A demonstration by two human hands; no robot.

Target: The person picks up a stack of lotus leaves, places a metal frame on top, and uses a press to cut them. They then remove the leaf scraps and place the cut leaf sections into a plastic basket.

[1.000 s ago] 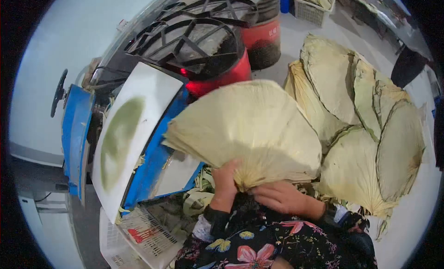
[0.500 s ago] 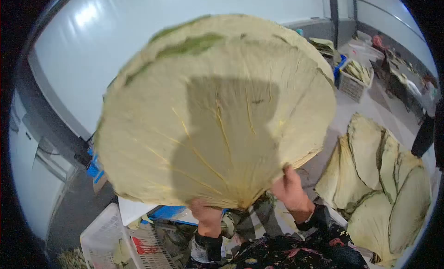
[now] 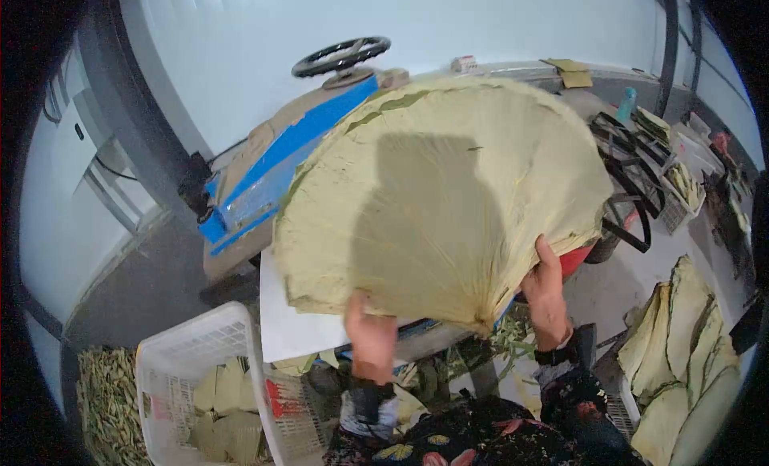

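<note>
A stack of large pale dried leaves (image 3: pixel 553 170), fan-shaped like folded lotus leaves, spreads out in front of me. Its stem end points down toward my body. My left hand (image 3: pixel 372 334) grips the lower left edge, thumb on top and fingers hidden underneath. On the lower right edge, my right hand (image 3: pixel 549 298) is closed the same way. My head's shadow falls across the top leaf. Below the stack, a white board (image 3: pixel 292 322) shows partly, with leaf scraps around it.
A blue machine (image 3: pixel 296 162) with a black handwheel (image 3: pixel 342 58) stands ahead. White plastic crate (image 3: pixel 200 338) at lower left holds cut leaf pieces, beside a heap of shreds (image 3: pixel 108 402). More folded leaves (image 3: pixel 681 346) lie at right. Black metal frames (image 3: pixel 633 178) stand behind.
The leaf stack has moved lower and farther from my face, still in both hands. My view has shifted left, so the blue machine and handwheel now show.
</note>
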